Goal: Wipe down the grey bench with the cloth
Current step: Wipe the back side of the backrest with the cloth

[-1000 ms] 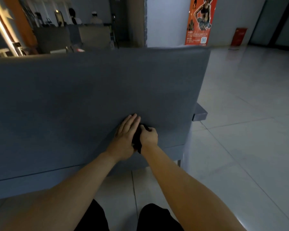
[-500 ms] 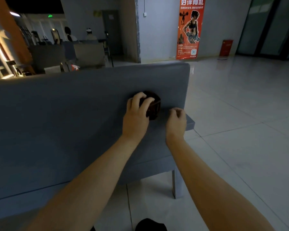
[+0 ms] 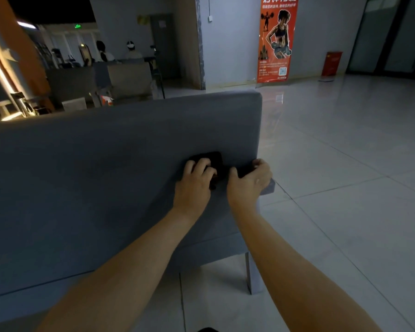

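Note:
The grey bench (image 3: 94,178) fills the left and middle of the head view, its upholstered back facing me. A dark cloth (image 3: 217,161) lies pressed flat against that back, close to its right end. My left hand (image 3: 194,183) covers the cloth's left part with the fingers curled over it. My right hand (image 3: 249,180) grips the cloth's right part at the bench's right edge, thumb towards the left hand. Most of the cloth is hidden under the two hands.
A grey bench leg (image 3: 250,271) stands on the pale tiled floor (image 3: 345,188), which stretches to the right. An orange poster (image 3: 277,37) and a red box (image 3: 331,63) stand by the far wall. People sit at a counter (image 3: 127,75) beyond the bench.
The cloth went from my right hand low on the bench back up under my left hand. My right hand has now come up beside it and taken hold of the cloth's right part.

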The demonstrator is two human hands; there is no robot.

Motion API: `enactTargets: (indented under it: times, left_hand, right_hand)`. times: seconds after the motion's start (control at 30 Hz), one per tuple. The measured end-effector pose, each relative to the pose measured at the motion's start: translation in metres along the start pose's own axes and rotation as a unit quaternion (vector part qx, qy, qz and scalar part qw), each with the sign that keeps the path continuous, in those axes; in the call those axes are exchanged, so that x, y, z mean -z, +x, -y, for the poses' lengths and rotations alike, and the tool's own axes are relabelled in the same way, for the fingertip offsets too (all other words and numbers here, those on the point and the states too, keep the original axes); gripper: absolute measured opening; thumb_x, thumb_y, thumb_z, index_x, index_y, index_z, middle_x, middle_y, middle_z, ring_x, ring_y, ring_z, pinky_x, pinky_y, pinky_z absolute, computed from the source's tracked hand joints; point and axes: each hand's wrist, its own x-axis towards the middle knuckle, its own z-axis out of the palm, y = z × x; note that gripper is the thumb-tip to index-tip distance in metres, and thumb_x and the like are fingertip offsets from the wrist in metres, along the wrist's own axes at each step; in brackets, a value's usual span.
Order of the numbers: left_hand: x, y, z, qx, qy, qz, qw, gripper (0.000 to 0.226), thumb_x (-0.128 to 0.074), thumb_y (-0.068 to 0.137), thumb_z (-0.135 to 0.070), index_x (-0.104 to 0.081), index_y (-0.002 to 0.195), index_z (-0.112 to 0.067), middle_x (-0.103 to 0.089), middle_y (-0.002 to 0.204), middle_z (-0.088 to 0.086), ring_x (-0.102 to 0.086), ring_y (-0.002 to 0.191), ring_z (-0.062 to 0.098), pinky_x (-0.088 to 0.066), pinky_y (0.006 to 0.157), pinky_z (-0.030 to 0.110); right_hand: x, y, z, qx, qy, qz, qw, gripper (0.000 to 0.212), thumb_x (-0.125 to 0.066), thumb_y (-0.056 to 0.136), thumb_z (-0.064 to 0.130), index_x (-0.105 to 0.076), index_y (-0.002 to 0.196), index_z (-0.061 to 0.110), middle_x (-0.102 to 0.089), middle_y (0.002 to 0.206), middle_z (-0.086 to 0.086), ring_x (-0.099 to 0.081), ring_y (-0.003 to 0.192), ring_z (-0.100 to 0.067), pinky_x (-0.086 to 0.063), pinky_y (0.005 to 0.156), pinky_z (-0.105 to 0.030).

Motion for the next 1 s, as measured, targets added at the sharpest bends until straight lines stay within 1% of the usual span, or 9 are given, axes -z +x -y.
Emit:
enactTargets:
  times: [0.1,0.2,0.37,0.43,0.53,0.63,0.73,0.87,1.0]
  left_hand:
    - [-0.008,-0.01,-0.001,0.025,-0.006,0.05,0.998,0.022,-0.066,0.09,-0.003,-0.066,0.108,-0.015,-0.052,0.129,-0.002,-0.045,0.114,0.025,-0.043,0.052,0.032]
    - [-0.016,-0.026,-0.005,0.047,0.005,0.127,0.991,0.024,-0.06,0.095,-0.007,-0.062,0.117,-0.016,-0.043,0.136,-0.002,-0.04,0.119,0.023,-0.044,0.064,0.034]
    - [-0.014,-0.04,-0.005,0.05,-0.046,0.172,0.983,0.015,-0.058,0.095,-0.011,-0.063,0.108,-0.016,-0.044,0.121,0.0,-0.044,0.109,0.022,-0.045,0.073,0.034]
    - [-0.004,-0.041,-0.004,0.053,-0.087,0.143,0.985,0.018,-0.053,0.098,-0.008,-0.067,0.108,-0.015,-0.048,0.117,0.0,-0.046,0.107,0.021,-0.048,0.079,0.036]
    - [0.02,-0.034,-0.008,0.02,-0.1,0.001,0.995,0.029,-0.06,0.086,0.007,-0.071,0.106,-0.01,-0.054,0.117,0.007,-0.052,0.107,0.025,-0.056,0.073,0.039]
    - [0.036,-0.009,-0.012,0.023,-0.092,-0.099,0.991,0.033,-0.065,0.082,0.006,-0.071,0.111,-0.009,-0.056,0.124,0.009,-0.057,0.11,0.027,-0.054,0.08,0.031]
    - [0.028,0.005,-0.018,0.057,-0.082,-0.107,0.989,0.036,-0.07,0.081,0.005,-0.069,0.114,-0.008,-0.055,0.128,0.011,-0.058,0.111,0.031,-0.057,0.083,0.038]
    - [-0.002,-0.012,-0.01,0.028,-0.068,-0.067,0.995,0.056,-0.075,0.075,0.006,-0.065,0.126,-0.014,-0.051,0.138,0.009,-0.044,0.126,0.032,-0.055,0.087,0.041]
    - [-0.016,-0.009,0.004,0.013,-0.055,-0.093,0.994,0.062,-0.069,0.065,0.017,-0.073,0.116,-0.017,-0.066,0.119,0.005,-0.048,0.112,0.025,-0.059,0.078,0.042]
  right_hand:
    - [-0.005,-0.01,-0.005,-0.043,0.033,0.019,0.998,0.055,-0.067,0.089,0.004,-0.042,0.138,0.009,-0.037,0.139,-0.01,-0.036,0.127,-0.024,-0.03,0.1,-0.022]
    - [0.0,-0.017,-0.012,-0.05,-0.004,0.058,0.997,0.05,-0.067,0.088,0.004,-0.045,0.133,0.01,-0.037,0.139,-0.011,-0.038,0.128,-0.029,-0.034,0.103,-0.028]
    - [0.018,-0.023,-0.012,-0.051,-0.063,0.113,0.99,0.047,-0.065,0.088,0.009,-0.047,0.132,0.012,-0.042,0.138,-0.012,-0.043,0.127,-0.03,-0.042,0.106,-0.043]
    - [0.027,-0.019,-0.005,-0.04,-0.035,0.08,0.995,0.052,-0.063,0.088,0.005,-0.045,0.137,0.009,-0.04,0.14,-0.012,-0.037,0.131,-0.029,-0.039,0.109,-0.04]
    - [0.035,0.0,0.006,-0.051,0.007,0.082,0.995,0.067,-0.063,0.092,0.007,-0.033,0.152,0.012,-0.036,0.152,-0.009,-0.033,0.141,-0.026,-0.032,0.113,-0.03]
    - [0.028,0.006,0.005,-0.055,0.033,0.133,0.989,0.073,-0.059,0.088,0.007,-0.032,0.155,0.02,-0.047,0.149,-0.004,-0.044,0.138,-0.024,-0.039,0.117,-0.044]
    - [0.024,-0.002,-0.005,-0.035,0.048,0.136,0.989,0.073,-0.055,0.087,0.008,-0.033,0.155,0.025,-0.048,0.148,0.003,-0.045,0.137,-0.018,-0.038,0.117,-0.039]
    - [0.018,0.001,-0.019,-0.011,0.049,0.127,0.991,0.069,-0.052,0.086,0.024,-0.033,0.151,0.035,-0.053,0.143,0.005,-0.049,0.134,-0.017,-0.043,0.113,-0.048]
    - [0.016,0.0,-0.023,0.0,0.029,0.119,0.992,0.073,-0.049,0.085,0.028,-0.028,0.154,0.038,-0.05,0.146,0.005,-0.047,0.136,-0.02,-0.043,0.111,-0.052]
